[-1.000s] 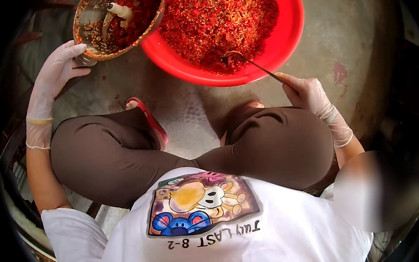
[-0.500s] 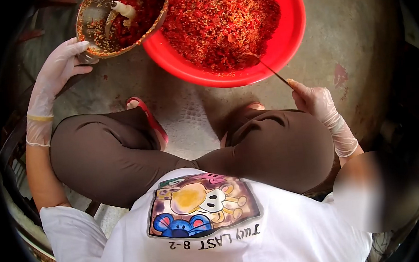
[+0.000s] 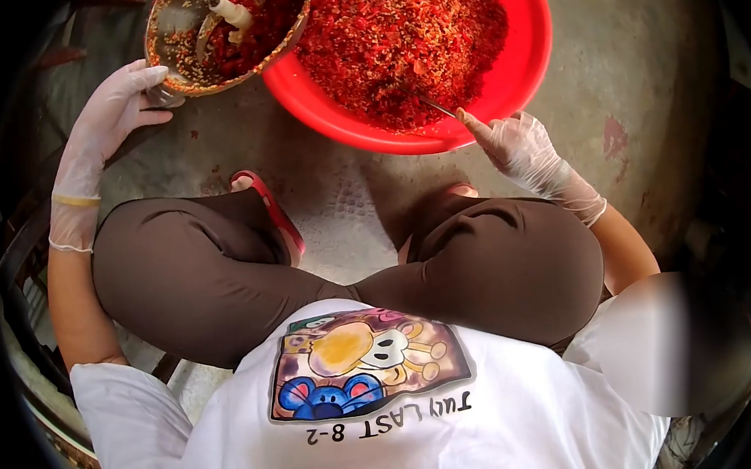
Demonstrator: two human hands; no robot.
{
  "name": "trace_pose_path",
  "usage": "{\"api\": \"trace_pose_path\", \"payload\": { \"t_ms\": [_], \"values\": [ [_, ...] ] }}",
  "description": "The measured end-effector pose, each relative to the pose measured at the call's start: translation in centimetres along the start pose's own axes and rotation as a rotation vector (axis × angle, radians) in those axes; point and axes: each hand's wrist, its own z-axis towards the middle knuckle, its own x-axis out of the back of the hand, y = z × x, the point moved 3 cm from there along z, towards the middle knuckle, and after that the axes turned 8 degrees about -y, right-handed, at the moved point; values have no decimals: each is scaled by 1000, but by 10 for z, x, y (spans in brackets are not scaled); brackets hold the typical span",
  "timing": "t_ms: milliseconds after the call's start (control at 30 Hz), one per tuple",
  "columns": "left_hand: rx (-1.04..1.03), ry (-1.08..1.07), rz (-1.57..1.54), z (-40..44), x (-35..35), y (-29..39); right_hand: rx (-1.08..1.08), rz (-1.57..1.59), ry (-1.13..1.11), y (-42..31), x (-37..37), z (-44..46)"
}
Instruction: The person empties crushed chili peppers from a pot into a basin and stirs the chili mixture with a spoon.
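Observation:
My left hand (image 3: 114, 109), in a clear glove, is closed on the near left side of a clear food processor bowl (image 3: 203, 89). The bowl tilts beside a red basin (image 3: 335, 134); inside are a white-hubbed blade (image 3: 231, 13) and wet red chopped bits with pale seeds. Heaped in the basin is chopped red chili (image 3: 406, 39), flecked with seeds. At the basin's near right rim, my gloved right hand (image 3: 516, 150) grips the thin handle of a spoon (image 3: 436, 105). The spoon's head is buried in the chili.
Concrete floor (image 3: 624, 73) surrounds the basin, with a reddish stain at right. My knees (image 3: 515, 265) are spread below it, and a red sandal (image 3: 275, 210) shows on one foot. Dark furniture-like shapes stand along the left edge.
My right hand has moved up and left, pushing the spoon deeper into the chili, so its head no longer shows. The left hand and bowl have shifted slightly right in view.

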Motion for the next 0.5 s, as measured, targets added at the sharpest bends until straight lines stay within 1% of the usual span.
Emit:
{"api": "trace_pose_path", "payload": {
  "t_ms": [167,267,367,433,500],
  "values": [
    [-1,-13,-4,3,4,-4,13,13,-31,3,-6,-14],
    [-10,-1,-13,1,2,-2,42,102,-19,5,1,-22],
    [-5,3,-23,2,-2,0,-15,89,44,4,7,-13],
    [30,-19,-24,6,9,-6,-14,76,13,6,5,-5],
    [11,-8,-39,4,5,-4,8,83,14,6,0,2]
  ]
}}
